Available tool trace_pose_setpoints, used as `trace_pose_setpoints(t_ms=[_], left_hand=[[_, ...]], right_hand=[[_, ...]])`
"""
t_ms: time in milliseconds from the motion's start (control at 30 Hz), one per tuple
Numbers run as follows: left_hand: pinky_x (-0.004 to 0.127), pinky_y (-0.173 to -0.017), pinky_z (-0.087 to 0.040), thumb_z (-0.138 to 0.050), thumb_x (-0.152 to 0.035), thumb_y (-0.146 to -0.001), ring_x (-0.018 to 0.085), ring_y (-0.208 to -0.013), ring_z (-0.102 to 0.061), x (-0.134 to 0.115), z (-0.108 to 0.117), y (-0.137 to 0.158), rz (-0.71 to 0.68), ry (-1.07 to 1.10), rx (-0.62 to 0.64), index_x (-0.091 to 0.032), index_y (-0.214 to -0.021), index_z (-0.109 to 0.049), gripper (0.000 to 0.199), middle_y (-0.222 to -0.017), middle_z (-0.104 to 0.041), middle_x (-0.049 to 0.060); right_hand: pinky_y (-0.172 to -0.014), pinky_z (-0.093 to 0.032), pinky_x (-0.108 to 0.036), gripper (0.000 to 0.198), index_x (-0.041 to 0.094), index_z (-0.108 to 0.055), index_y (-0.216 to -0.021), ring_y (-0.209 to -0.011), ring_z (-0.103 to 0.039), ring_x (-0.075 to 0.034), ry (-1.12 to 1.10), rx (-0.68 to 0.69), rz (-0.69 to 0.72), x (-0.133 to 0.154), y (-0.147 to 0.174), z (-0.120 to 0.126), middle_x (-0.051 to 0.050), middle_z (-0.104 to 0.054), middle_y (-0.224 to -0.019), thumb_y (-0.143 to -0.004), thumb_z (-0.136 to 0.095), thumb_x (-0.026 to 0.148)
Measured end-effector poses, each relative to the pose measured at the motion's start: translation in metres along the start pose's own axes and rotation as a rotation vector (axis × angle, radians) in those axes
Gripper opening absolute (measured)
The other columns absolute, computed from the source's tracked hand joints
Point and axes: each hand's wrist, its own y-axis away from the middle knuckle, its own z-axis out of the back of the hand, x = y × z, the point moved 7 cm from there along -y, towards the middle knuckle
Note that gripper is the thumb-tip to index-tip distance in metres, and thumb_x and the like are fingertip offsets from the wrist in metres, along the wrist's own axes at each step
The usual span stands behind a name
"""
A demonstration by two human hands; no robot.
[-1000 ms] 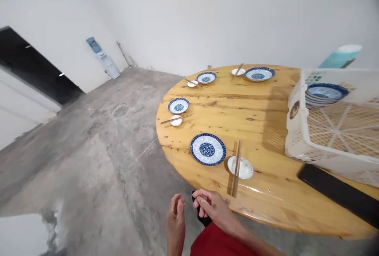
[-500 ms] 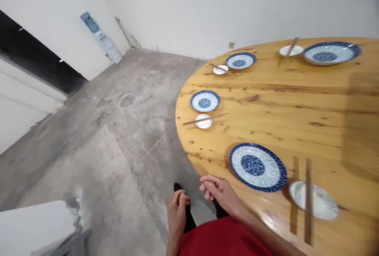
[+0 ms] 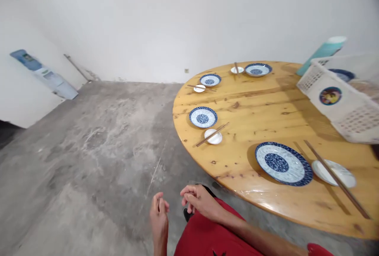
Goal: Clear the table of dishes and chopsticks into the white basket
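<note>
Both hands hang empty off the round surface's (image 3: pixel 266 117) edge, left hand (image 3: pixel 159 216) and right hand (image 3: pixel 199 202) with fingers loosely curled. Four settings stand laid, the nearest plate (image 3: pixel 283 163) beside its saucer (image 3: pixel 334 172) under chopsticks (image 3: pixel 336 177); more plates wait in the basket (image 3: pixel 340 102).

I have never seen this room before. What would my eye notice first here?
A round wooden table on the right carries four blue-patterned plates, the nearest plate largest, each beside a small white dish with chopsticks. A white basket sits at its far right. Low in front, the left hand and right hand hang empty.
</note>
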Motion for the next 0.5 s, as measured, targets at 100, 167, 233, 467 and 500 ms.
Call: trace_pose_setpoints(t_ms=[100,167,233,467,500], left_hand=[[0.037,-0.078,-0.058,-0.060,-0.067,-0.082,0.024,-0.080,-0.071,-0.021,-0.020,-0.048,-0.040,0.041,0.147,-0.017,-0.114,-0.067,0.060,-0.092,-0.073,0.009],[0.039,-0.084,-0.057,-0.060,-0.066,-0.082,0.026,-0.088,-0.073,-0.034,-0.037,-0.079,-0.044,0.033,0.243,-0.017,-0.115,-0.067,0.060,-0.104,-0.074,0.012],[0.039,-0.086,-0.057,-0.058,-0.064,-0.084,0.027,-0.092,-0.072,-0.049,-0.048,-0.111,-0.073,0.018,0.301,-0.017,-0.112,-0.068,0.056,-0.108,-0.073,0.013],[0.037,-0.085,-0.056,-0.059,-0.067,-0.081,0.027,-0.092,-0.072,-0.070,-0.040,-0.252,-0.083,-0.118,0.309,-0.018,-0.106,-0.069,0.056,-0.097,-0.075,0.011],[0.038,-0.084,-0.057,-0.060,-0.070,-0.077,0.028,-0.090,-0.072,-0.070,-0.034,-0.274,-0.059,-0.142,0.294,-0.018,-0.103,-0.069,0.059,-0.094,-0.075,0.011]], right_hand=[[-0.050,-0.039,-0.024,0.039,0.019,-0.059,-0.089,-0.050,-0.060,-0.012,-0.025,-0.087,0.006,0.008,-0.024,-0.002,-0.002,-0.070,-0.074,-0.069,-0.052,0.051],[-0.051,-0.041,-0.024,0.040,0.018,-0.060,-0.090,-0.050,-0.060,-0.012,-0.034,-0.149,0.007,0.016,-0.045,0.002,-0.003,-0.070,-0.074,-0.068,-0.052,0.051],[-0.051,-0.042,-0.025,0.041,0.017,-0.061,-0.090,-0.050,-0.060,-0.012,-0.045,-0.187,0.009,0.025,-0.073,0.004,-0.003,-0.071,-0.075,-0.068,-0.052,0.051],[-0.051,-0.042,-0.025,0.039,0.018,-0.061,-0.089,-0.052,-0.061,-0.013,-0.145,-0.155,0.038,0.084,-0.206,0.001,-0.003,-0.071,-0.075,-0.068,-0.052,0.049],[-0.051,-0.042,-0.025,0.039,0.018,-0.061,-0.089,-0.052,-0.061,-0.013,-0.173,-0.154,0.042,0.097,-0.227,0.003,-0.003,-0.071,-0.075,-0.068,-0.052,0.049]])
